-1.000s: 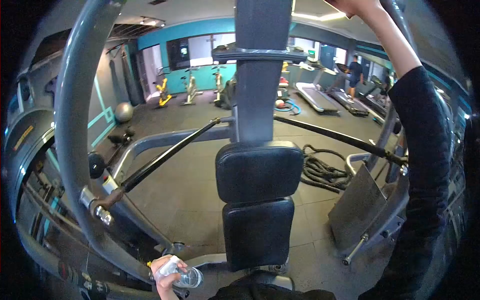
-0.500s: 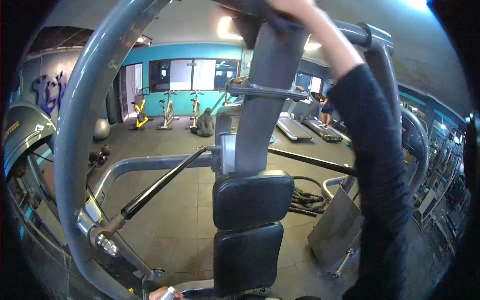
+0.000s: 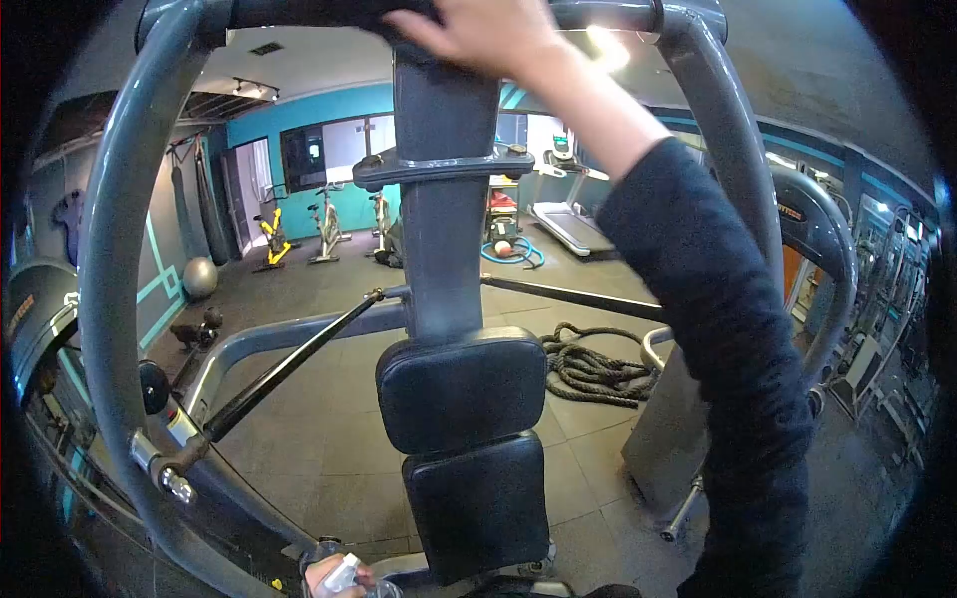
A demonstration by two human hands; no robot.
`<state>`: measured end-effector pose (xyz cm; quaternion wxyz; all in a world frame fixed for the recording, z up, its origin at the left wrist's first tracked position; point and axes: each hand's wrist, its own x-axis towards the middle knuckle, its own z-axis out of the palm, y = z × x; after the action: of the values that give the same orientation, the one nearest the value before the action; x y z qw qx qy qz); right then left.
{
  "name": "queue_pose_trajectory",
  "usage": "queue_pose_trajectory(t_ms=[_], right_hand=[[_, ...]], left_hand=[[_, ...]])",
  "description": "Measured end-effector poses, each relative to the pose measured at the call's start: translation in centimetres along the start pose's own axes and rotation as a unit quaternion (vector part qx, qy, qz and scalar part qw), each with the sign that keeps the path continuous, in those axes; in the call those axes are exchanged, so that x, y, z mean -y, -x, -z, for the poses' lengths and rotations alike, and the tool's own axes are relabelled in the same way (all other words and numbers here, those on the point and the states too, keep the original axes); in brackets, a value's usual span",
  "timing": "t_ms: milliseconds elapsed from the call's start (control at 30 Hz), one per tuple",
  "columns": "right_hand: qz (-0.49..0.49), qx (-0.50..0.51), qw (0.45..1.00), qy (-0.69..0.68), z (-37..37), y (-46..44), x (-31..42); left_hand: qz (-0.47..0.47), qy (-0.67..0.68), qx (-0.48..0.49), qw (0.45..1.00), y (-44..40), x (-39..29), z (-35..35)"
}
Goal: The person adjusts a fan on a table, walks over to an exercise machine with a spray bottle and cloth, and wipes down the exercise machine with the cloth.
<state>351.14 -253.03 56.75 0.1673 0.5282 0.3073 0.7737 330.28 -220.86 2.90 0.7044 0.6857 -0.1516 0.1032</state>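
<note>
My right hand [image 3: 490, 32] reaches up to the top crossbar [image 3: 608, 14] of a grey exercise machine. Its thumb stretches out to the left and the back of the hand faces me. The other fingertips are cut off by the upper edge; whether a dark cloth lies under the palm is unclear. Low down, my left hand [image 3: 321, 574] is closed around a clear spray bottle [image 3: 383, 590] with a white spray head [image 3: 343, 572]. Below the crossbar runs the machine's upright post [image 3: 447, 249], with a black backrest pad [image 3: 464, 391] and a second pad [image 3: 477, 506].
Curved frame tubes [image 3: 105, 279] flank me on both sides. Slanting black rods [image 3: 289, 371] cross at mid height. Behind the machine lie coiled battle ropes [image 3: 598, 369], exercise bikes [image 3: 329, 229], a treadmill [image 3: 573, 227] and a grey exercise ball [image 3: 200, 277].
The view has shifted, so the post and pads sit further left. My right hand is further left along the top of the machine. More of my left hand and the spray bottle shows.
</note>
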Motion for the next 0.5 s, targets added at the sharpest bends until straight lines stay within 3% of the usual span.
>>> queue_pose_trajectory(t_ms=[100,200,233,367,433,500], right_hand=[[-0.045,0.173,0.98,0.083,3.5,2.1,-5.6],[0.092,0.098,0.981,0.139,6.9,4.1,-9.1],[0.094,0.097,0.981,0.137,7.1,4.1,-8.7],[0.034,0.084,0.975,0.204,5.8,4.5,-6.2],[-0.055,-0.011,0.987,0.15,3.9,4.5,-3.4],[-0.095,-0.016,0.995,0.027,1.3,4.6,-0.7]], left_hand=[[0.007,-0.009,0.045,0.999,-1.3,-1.8,-2.0],[-0.001,-0.039,0.063,0.997,-2.3,-2.7,-3.0],[-0.005,-0.025,0.07,0.997,-2.3,-2.9,-3.5],[-0.006,0.032,0.072,0.997,-1.7,-1.5,-3.7],[-0.014,0.013,0.082,0.996,-1.1,-1.9,-3.5],[0.048,0.054,0.047,0.996,0.2,-3.3,-3.8]])
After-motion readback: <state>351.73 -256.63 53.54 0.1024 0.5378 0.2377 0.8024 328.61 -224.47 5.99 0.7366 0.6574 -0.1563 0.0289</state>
